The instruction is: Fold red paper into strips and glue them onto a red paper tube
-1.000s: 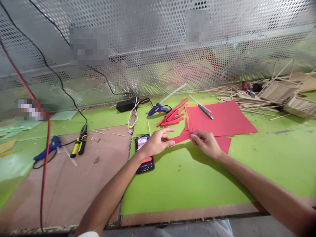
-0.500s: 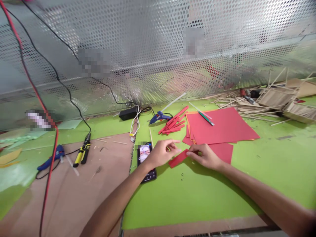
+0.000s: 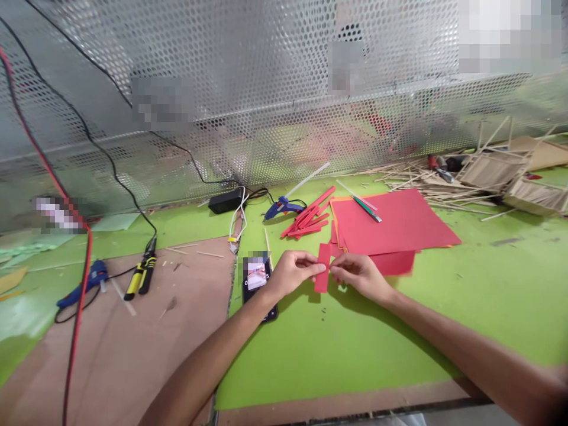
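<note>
A small red paper strip (image 3: 323, 260) is held upright over the green table. My left hand (image 3: 293, 274) pinches it from the left, thumb across its front and fingers behind. My right hand (image 3: 361, 275) is closed at the strip's right edge, thumb and forefinger tips on that edge. Just beyond lie a bundle of folded red paper strips (image 3: 308, 218) and a stack of red sheets (image 3: 390, 222) with orange paper showing at its edge. A green craft knife (image 3: 366, 208) rests on the stack. Left of my left hand is a phone (image 3: 256, 278) with a lit screen, partly covered by my forearm.
Behind the bundle stands a blue glue gun (image 3: 284, 207) beside a black power adapter (image 3: 226, 201). Another blue glue gun (image 3: 84, 284) and yellow-black pliers (image 3: 141, 275) lie at left near hanging cables. Wooden sticks (image 3: 426, 189) pile up at back right, before a perforated metal screen (image 3: 266, 118).
My left hand has closed on the red strip, which was only in my right hand before. The strip has turned from slanted to upright, and my right fingers have moved to its side edge.
</note>
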### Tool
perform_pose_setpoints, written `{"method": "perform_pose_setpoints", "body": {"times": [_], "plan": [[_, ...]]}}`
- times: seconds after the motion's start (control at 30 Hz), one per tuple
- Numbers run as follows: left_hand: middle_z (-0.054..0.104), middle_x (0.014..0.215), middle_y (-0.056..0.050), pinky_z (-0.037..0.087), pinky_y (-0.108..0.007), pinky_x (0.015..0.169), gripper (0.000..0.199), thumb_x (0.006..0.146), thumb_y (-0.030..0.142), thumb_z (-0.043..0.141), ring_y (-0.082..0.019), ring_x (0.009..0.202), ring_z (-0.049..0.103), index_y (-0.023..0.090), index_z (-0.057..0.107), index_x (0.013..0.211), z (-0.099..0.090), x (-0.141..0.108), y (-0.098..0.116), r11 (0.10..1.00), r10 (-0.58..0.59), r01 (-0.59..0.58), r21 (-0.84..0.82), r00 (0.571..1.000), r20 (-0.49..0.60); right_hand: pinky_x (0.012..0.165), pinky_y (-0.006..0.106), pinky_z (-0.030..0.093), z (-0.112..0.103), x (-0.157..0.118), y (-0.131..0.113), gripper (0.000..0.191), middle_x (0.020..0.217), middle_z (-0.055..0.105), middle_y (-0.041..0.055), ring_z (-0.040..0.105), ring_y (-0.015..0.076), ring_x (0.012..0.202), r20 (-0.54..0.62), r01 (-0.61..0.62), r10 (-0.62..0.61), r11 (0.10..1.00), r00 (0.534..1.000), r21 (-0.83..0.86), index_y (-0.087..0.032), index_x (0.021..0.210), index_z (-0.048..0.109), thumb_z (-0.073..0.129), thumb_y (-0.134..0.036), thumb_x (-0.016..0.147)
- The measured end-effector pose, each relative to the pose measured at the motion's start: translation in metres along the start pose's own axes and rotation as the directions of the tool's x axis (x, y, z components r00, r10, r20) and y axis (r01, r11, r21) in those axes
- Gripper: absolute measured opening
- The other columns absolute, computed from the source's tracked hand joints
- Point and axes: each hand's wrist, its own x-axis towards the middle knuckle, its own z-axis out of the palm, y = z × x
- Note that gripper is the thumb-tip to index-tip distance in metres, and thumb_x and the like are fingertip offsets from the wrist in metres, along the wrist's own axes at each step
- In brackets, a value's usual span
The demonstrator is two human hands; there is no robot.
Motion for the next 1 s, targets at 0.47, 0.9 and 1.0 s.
{"method": "perform_pose_setpoints", "body": {"times": [0.47,0.9,1.0], "plan": [[0.077,0.074,-0.004,0.048,-0.021,0.052,0.034,0.080,0.045,0.088,-0.016,0.064,0.073,0.014,0.078,0.089,0.010,-0.002,-0.003,0.991,-0.027,0.027,-0.129,1.000,-0.001,0.055,0.028,0.055,0.006,0.000,0.006,0.043,0.063,0.071,0.0023,0.066,0.0158,0.053,-0.039,-0.051,0.056,0.991,0.998,0.122,-0.018,0.083,0.067,0.082,-0.059,0.083],[0.077,0.072,-0.005,0.052,-0.021,0.054,0.040,0.073,0.049,0.092,-0.017,0.063,0.075,0.014,0.075,0.082,0.014,-0.001,-0.007,0.977,-0.045,0.043,-0.207,0.999,-0.003,0.050,0.024,0.041,0.008,-0.002,0.007,0.039,0.061,0.060,-0.0029,0.051,0.0106,0.051,-0.120,0.004,0.004,0.997,0.993,0.072,-0.018,0.087,0.068,0.073,-0.057,0.091],[0.077,0.073,-0.005,0.053,-0.021,0.053,0.041,0.072,0.049,0.093,-0.017,0.062,0.075,0.013,0.075,0.083,0.014,-0.001,-0.006,0.974,-0.045,0.042,-0.223,0.999,-0.008,0.051,0.024,0.045,0.007,-0.001,0.011,0.037,0.061,0.063,-0.0017,0.056,0.0118,0.052,-0.103,-0.004,0.012,0.998,0.995,0.069,-0.018,0.090,0.070,0.071,-0.055,0.093]]}}
